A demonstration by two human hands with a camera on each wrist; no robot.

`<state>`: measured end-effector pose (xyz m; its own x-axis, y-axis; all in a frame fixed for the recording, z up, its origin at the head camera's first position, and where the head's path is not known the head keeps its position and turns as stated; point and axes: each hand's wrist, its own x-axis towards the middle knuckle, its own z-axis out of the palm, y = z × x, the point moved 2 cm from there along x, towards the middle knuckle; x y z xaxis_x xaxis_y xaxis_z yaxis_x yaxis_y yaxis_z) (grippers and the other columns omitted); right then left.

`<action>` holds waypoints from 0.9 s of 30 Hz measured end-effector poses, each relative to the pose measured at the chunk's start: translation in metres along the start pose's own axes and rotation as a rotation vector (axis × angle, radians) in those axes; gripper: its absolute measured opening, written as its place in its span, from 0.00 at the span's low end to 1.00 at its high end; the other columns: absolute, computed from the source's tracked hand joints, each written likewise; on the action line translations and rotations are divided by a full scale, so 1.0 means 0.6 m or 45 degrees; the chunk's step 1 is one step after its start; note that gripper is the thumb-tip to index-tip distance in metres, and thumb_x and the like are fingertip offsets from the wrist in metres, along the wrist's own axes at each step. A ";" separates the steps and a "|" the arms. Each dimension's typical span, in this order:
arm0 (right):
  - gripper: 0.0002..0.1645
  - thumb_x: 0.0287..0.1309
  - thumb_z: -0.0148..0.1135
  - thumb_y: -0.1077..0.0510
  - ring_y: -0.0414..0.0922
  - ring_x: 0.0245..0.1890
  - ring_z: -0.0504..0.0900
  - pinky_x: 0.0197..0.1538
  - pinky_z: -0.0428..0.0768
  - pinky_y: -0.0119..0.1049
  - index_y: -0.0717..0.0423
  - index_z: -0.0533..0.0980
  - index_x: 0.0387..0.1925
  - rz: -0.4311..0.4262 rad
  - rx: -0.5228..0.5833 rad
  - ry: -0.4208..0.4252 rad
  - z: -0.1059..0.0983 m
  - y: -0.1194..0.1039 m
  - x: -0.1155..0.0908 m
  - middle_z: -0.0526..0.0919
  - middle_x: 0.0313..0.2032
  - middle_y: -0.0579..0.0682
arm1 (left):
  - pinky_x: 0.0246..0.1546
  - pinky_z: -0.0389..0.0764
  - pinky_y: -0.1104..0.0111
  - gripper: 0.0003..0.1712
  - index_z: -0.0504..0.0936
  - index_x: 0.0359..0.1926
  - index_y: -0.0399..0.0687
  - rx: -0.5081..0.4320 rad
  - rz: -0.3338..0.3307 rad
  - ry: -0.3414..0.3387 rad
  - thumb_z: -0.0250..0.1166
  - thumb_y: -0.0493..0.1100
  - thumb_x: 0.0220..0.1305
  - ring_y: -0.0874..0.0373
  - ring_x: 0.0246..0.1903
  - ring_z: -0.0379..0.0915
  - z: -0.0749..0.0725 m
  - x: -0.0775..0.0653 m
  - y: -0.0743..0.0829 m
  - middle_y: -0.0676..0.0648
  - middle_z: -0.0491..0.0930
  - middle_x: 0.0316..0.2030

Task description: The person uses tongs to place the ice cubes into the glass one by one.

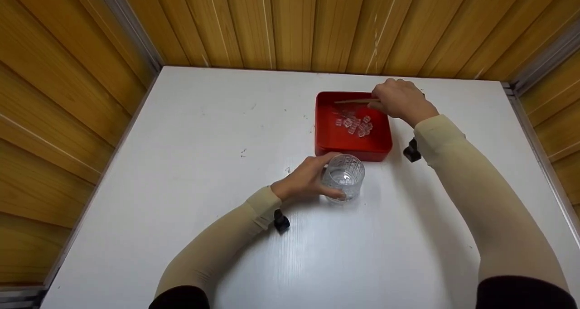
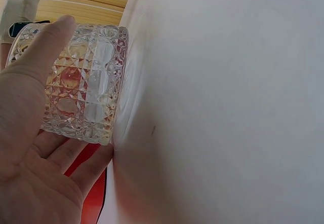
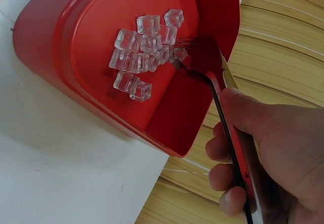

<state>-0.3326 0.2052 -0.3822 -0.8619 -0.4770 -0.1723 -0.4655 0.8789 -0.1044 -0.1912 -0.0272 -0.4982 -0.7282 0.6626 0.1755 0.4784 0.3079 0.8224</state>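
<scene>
From the head view, my left hand (image 1: 308, 178) is bent in a wide curve round a clear glass (image 1: 346, 182), which stands on the white table (image 1: 204, 164) just beside the near wall of a red tray (image 1: 353, 152). My right hand (image 1: 403, 101) grips the tongs (image 1: 355, 101) over the tray's far right corner, and a cluster of clear cubes (image 1: 355, 127) lies on the tray floor.

From the left wrist, my thumb lies along one side of the patterned glass, with my other fingers on the opposite side.

From the right wrist, my fingers are curled round the tongs' arms, thumb on one arm. The tips reach down inside the tray at the cubes by its wall; I can't tell whether they pinch one.
</scene>
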 end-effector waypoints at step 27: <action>0.17 0.71 0.64 0.54 0.52 0.30 0.81 0.34 0.82 0.43 0.63 0.85 0.51 0.015 0.038 0.010 -0.003 0.003 -0.003 0.89 0.37 0.60 | 0.60 0.74 0.73 0.50 0.71 0.69 0.49 -0.008 0.040 0.010 0.85 0.53 0.47 0.61 0.56 0.78 -0.001 0.004 -0.006 0.50 0.83 0.57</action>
<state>-0.3323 0.2074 -0.3804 -0.8690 -0.4662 -0.1658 -0.4490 0.8838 -0.1315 -0.1947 -0.0271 -0.5003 -0.7167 0.6664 0.2057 0.4983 0.2829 0.8195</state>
